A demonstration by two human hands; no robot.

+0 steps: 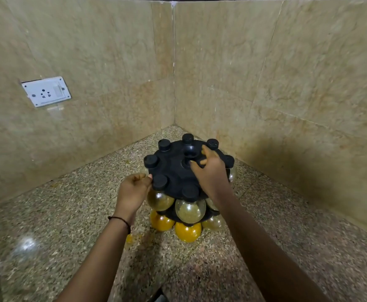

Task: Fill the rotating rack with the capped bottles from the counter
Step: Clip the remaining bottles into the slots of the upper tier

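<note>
The black rotating rack stands in the counter corner, its round top disc ringed by several black bottle caps. Clear round bottles hang under it in two tiers, the upper ones holding pale spice and the lower ones holding orange powder. My left hand is at the disc's left edge, fingers curled, thumb touching the rim by a cap. My right hand lies on top of the disc, its fingers curled round the centre knob.
Tiled walls close in behind and to the right of the rack. A white wall socket sits on the left wall. The speckled granite counter stretches toward me, with a small orange smear near the rack's base.
</note>
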